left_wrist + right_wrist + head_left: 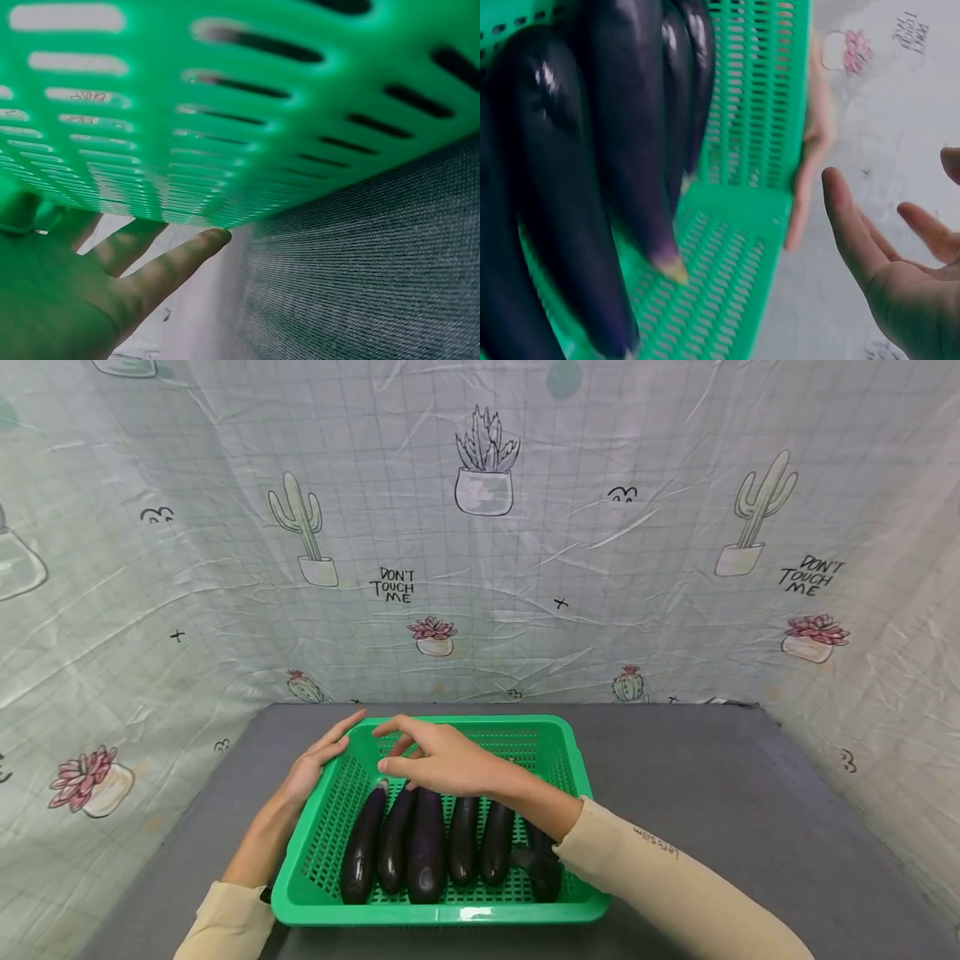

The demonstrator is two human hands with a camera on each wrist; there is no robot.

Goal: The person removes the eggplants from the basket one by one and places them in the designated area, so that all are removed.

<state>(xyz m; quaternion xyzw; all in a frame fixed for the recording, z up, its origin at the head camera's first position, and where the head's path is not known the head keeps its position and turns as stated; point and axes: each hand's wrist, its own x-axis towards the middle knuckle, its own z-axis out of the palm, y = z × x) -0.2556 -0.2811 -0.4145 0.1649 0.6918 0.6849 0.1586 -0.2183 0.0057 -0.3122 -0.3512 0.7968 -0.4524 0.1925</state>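
Observation:
A green plastic basket (435,915) with slotted walls holds several long, dark purple eggplants (363,852) lying side by side. Along the basket's left side, my left hand (303,775) rests against the outer wall and rim, its fingers extended. The left wrist view shows those fingers (176,266) straight beside the slotted wall. Over the back part of the basket hovers my right hand (442,760), fingers loosely bent and thumb apart, with nothing between them. My right hand and forearm hide the upper ends of some eggplants. Pale stem tips (671,270) show in the right wrist view.
The basket stands on a dark grey table (675,802), which extends to both sides of it. A pale cloth curtain (525,568) printed with potted plants hangs behind the table and along its sides.

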